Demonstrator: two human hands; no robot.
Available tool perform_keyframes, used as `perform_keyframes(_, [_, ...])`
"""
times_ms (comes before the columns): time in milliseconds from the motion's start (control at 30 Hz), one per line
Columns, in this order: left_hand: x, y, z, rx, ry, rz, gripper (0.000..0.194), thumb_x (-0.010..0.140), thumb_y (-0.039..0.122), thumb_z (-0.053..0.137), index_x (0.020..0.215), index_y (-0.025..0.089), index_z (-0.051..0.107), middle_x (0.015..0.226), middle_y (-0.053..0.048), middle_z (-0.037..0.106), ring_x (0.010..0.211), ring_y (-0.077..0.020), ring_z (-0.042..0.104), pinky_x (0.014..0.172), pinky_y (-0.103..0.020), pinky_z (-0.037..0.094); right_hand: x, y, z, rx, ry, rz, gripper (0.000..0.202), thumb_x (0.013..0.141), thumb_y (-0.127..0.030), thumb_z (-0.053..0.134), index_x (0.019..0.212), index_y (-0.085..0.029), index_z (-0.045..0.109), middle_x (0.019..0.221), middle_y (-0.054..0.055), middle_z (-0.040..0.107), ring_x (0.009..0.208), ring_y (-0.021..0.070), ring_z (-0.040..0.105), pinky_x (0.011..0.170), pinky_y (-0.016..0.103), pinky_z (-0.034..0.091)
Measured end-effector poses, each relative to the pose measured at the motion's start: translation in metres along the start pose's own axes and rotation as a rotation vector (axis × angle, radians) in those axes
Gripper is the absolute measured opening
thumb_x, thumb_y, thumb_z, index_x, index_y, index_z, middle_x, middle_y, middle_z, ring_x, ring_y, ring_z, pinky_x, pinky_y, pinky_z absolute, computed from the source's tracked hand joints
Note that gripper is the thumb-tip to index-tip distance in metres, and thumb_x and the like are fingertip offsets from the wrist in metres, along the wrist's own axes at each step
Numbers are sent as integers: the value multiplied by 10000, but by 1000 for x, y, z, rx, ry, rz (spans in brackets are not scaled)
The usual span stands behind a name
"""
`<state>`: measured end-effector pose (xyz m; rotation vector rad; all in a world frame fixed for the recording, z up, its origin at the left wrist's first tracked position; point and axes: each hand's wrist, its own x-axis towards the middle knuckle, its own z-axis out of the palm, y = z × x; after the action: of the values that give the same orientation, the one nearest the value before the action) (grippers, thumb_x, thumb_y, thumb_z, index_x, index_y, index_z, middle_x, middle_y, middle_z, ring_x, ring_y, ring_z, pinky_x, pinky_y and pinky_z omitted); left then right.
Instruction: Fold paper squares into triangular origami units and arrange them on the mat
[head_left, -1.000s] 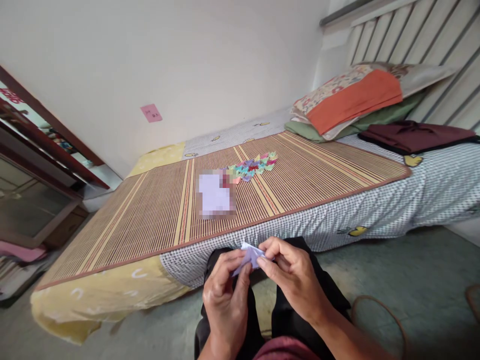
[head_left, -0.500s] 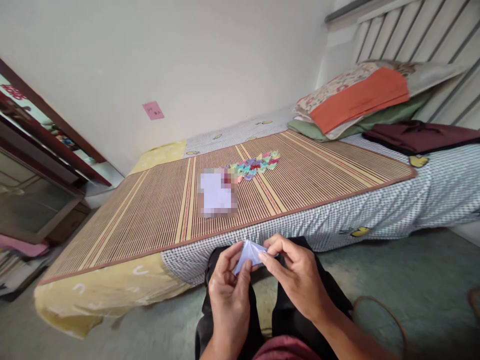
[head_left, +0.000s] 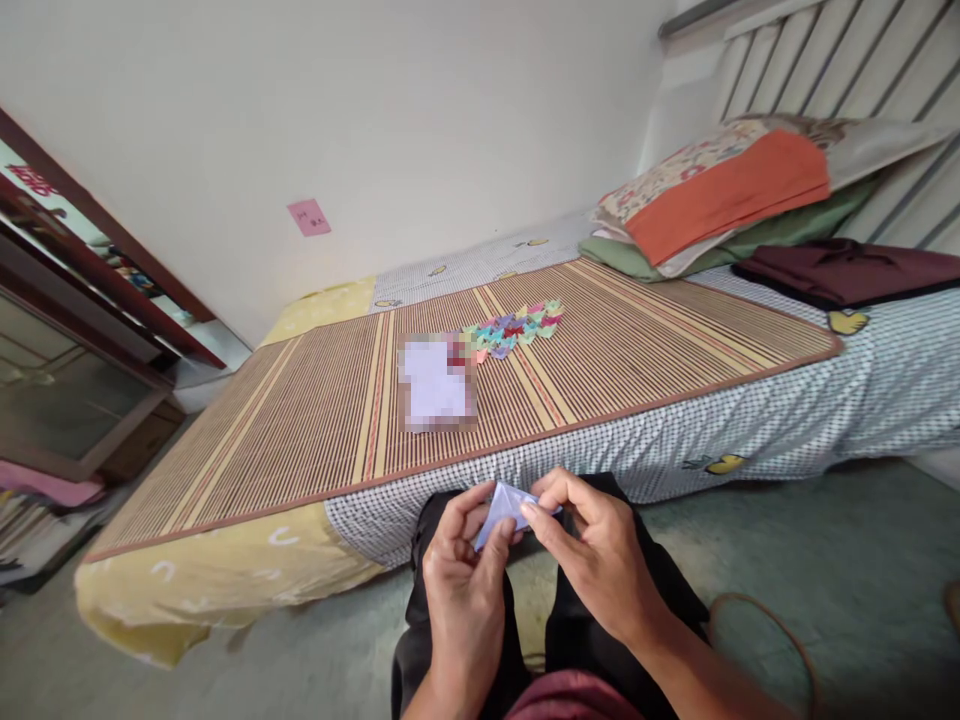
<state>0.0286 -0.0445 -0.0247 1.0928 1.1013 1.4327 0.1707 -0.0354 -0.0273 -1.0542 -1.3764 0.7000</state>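
A small piece of lavender folded paper [head_left: 504, 508], roughly triangular with creases across it, is held over my lap. My left hand [head_left: 466, 575] pinches its left side, thumb in front and fingers behind. At the right side, my right hand [head_left: 592, 545] grips the paper between thumb and fingers, the thumb pressing on its face. The paper's back and its right corner are partly hidden by my fingers. On the bed mat [head_left: 315, 430] ahead lie several small colourful folded paper pieces [head_left: 517, 328] in rows, beside a blurred-out pale stack [head_left: 435, 385].
The bed's checked sheet [head_left: 652, 450] hangs just beyond my knees. Pillows with an orange cloth [head_left: 735, 200] and a folded maroon item [head_left: 847, 270] lie at the right end. A cabinet [head_left: 75, 380] stands at the left. A thin brown loop [head_left: 772, 625] rests on the floor.
The view has shifted slightly. Both hands keep hold of the paper, whose front face looks a little flatter, with my right thumb still pressed on it.
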Motion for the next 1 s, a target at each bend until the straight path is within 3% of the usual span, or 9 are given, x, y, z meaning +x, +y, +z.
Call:
perform_keyframes(267, [9, 5, 5, -74, -7, -153, 264, 737, 362, 908, 826, 139, 799, 731, -45, 792, 618, -136, 705, 619, -214, 597, -2, 2, 0, -54, 10, -29, 234, 931, -226, 637, 726, -218, 525, 742, -6, 623, 669, 144, 605, 624, 243, 456])
perform_keyframes(767, [8, 7, 6, -40, -44, -166, 310, 763, 437, 875, 743, 147, 768, 649, -18, 722, 592, -127, 649, 615, -222, 548, -1, 5, 0, -46, -14, 7, 236, 931, -246, 634, 725, -217, 522, 720, -6, 624, 636, 139, 598, 602, 238, 469])
perform_keyframes(1000, [11, 4, 3, -126, -101, -216, 265, 841, 365, 801, 718, 146, 715, 638, -33, 725, 588, -140, 641, 623, -230, 502, -2, 6, 1, 1, -8, 58, 232, 928, -286, 672, 739, -216, 557, 742, 13, 658, 670, 160, 629, 628, 254, 507])
